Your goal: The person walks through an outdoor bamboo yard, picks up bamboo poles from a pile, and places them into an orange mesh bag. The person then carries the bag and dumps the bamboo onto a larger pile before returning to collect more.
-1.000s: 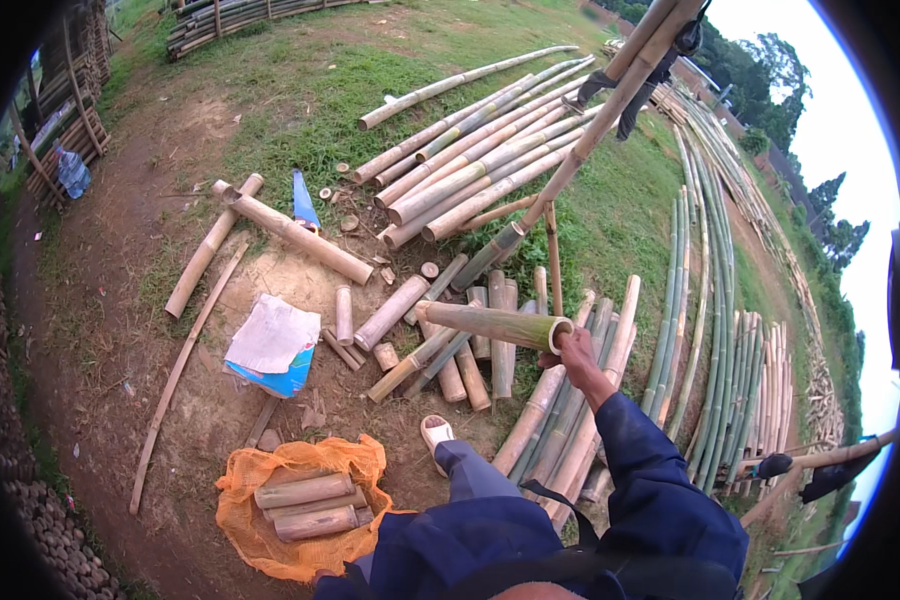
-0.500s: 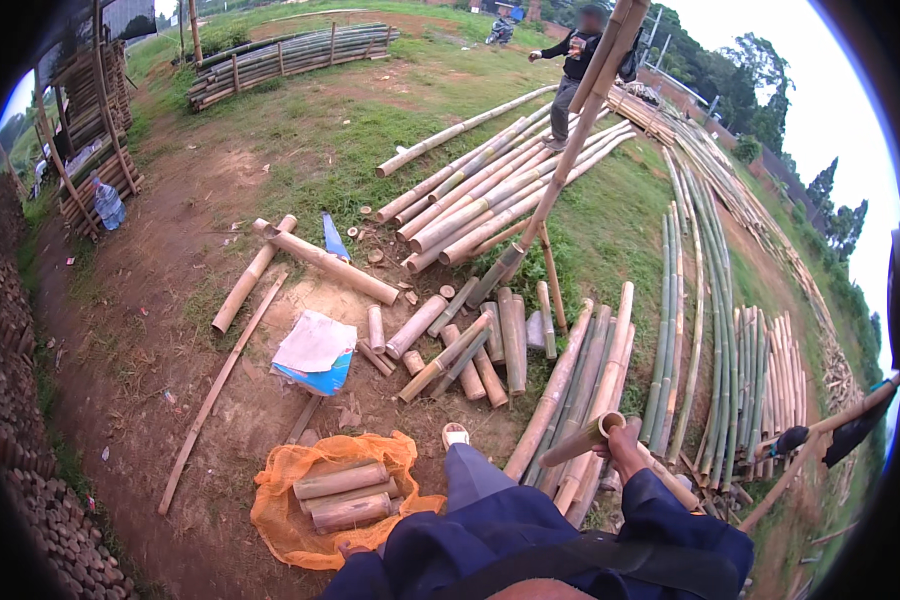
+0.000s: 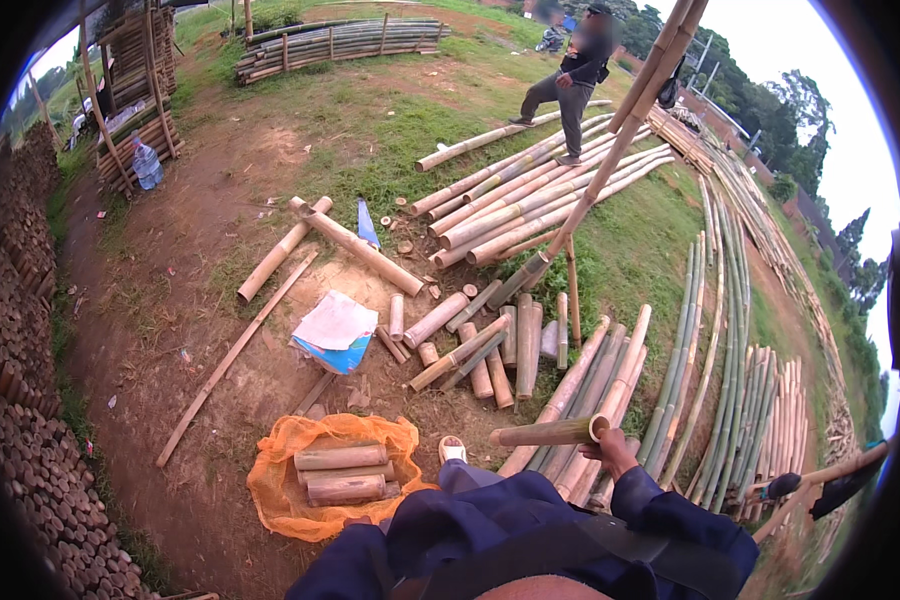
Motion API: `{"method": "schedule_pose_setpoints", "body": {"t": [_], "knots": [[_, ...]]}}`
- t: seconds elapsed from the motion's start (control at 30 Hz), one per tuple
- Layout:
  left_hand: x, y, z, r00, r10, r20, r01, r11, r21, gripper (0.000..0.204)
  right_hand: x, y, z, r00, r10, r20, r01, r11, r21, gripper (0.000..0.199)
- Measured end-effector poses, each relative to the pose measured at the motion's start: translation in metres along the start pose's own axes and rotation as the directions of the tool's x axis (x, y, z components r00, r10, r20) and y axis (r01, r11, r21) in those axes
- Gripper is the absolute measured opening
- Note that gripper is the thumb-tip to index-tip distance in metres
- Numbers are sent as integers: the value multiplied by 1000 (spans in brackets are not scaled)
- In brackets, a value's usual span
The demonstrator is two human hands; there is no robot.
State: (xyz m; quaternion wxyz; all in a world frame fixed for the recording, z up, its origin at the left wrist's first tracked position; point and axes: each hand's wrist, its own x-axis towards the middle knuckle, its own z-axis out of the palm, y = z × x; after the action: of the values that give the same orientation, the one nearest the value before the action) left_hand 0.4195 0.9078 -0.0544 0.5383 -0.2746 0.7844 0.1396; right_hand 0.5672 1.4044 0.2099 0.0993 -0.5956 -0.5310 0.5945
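In my right hand (image 3: 613, 453) is a short cut bamboo piece (image 3: 542, 433), gripped at its open, hollow end and held nearly level above the longer poles. At the lower left lies an orange mesh bag (image 3: 275, 470), spread open, with several bamboo pieces (image 3: 342, 457) inside. Only a small part of my left hand (image 3: 358, 521) shows at the bag's near edge; my sleeve hides the rest, so its hold on the mesh cannot be made out.
Cut bamboo lengths (image 3: 437, 318) lie ahead of my foot, beside papers (image 3: 335, 322) and a blue-bladed saw (image 3: 367, 224). A slanted bamboo post (image 3: 610, 165) rises on the right. Long poles (image 3: 530, 215) lie beyond, where another person (image 3: 575, 95) stands. Stacked cut pieces (image 3: 20, 330) line the left.
The bamboo piece in my right hand has swung from tilted to nearly level and moved left. The other person has turned and spread their legs over the poles. My view has shifted left.
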Motion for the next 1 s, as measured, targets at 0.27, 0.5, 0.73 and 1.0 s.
{"method": "schedule_pose_setpoints", "body": {"t": [0.27,0.5,0.73,1.0], "knots": [[6,-20,0,956,276,103,-290,822,491,37,6,-55,46,969,-140,203,162,982,-99,38],[22,-44,6,936,315,155,-345,739,579,37,-18,-77,72,933,-213,289,263,954,-147,39],[25,-60,9,918,352,185,-383,660,646,38,-54,-90,92,862,-242,445,367,904,-219,34],[30,-54,17,985,148,-84,-137,984,117,45,-81,-100,147,792,-97,603,399,829,-391,33]]}}
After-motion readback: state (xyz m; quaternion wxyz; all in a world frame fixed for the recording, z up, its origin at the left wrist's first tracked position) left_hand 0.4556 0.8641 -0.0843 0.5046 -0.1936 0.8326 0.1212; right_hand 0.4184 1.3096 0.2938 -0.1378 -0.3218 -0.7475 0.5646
